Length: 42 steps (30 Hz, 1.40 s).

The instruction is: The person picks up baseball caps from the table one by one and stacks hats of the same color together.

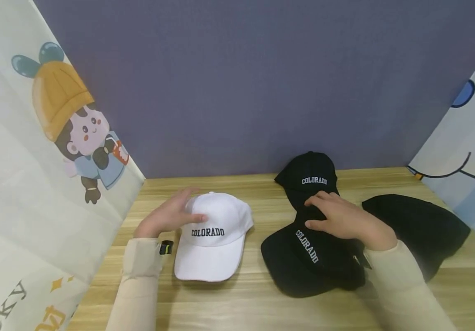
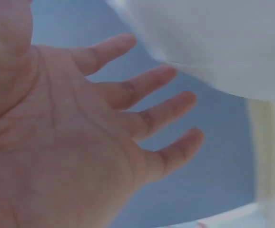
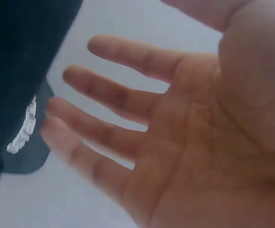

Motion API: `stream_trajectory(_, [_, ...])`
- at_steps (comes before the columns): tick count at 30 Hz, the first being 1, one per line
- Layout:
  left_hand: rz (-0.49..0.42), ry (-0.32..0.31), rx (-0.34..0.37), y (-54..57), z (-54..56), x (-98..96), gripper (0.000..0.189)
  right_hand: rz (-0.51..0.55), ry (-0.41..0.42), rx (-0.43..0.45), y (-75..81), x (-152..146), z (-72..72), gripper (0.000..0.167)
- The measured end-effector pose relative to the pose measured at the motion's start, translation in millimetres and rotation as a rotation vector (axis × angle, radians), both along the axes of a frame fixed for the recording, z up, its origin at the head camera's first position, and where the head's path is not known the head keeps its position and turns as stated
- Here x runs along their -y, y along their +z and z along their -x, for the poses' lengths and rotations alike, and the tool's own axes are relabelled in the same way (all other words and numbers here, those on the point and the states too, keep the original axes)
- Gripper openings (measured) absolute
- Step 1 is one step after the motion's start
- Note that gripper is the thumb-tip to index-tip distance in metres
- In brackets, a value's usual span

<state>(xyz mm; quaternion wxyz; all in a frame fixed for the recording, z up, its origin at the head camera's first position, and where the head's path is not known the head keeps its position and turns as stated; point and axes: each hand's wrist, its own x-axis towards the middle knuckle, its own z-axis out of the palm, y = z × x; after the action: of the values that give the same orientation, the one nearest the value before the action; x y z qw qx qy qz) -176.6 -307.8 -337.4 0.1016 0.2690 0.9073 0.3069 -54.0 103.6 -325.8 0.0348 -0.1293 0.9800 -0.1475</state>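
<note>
A white baseball cap (image 1: 216,216) with COLORADO in black letters sits on the table, brim toward me. My left hand (image 1: 173,212) is at its left side, thumb over the crown; the left wrist view shows the fingers spread and straight beside the white cloth (image 2: 213,42). A black COLORADO cap (image 1: 303,262) lies tilted at centre right. Above its crown hovers my right hand (image 1: 342,216), fingers spread in the right wrist view with the palm bare. Behind it stands a second black COLORADO cap (image 1: 309,172), partly overlapped by the right hand in the head view.
A further black item (image 1: 415,225), likely cloth headwear, lies at the right, partly behind the right forearm. A grey-blue panel (image 1: 237,92) closes off the back of the wooden table (image 1: 229,308). Printed curtains hang at the left (image 1: 14,161) and right (image 1: 473,138).
</note>
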Motion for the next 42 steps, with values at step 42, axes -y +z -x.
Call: stream_trajectory(42, [0.083,-0.389,-0.246,11.8,-61.0,-162.9,0.041,0.201,0.069,0.188,-10.3,-31,16.2,0.062])
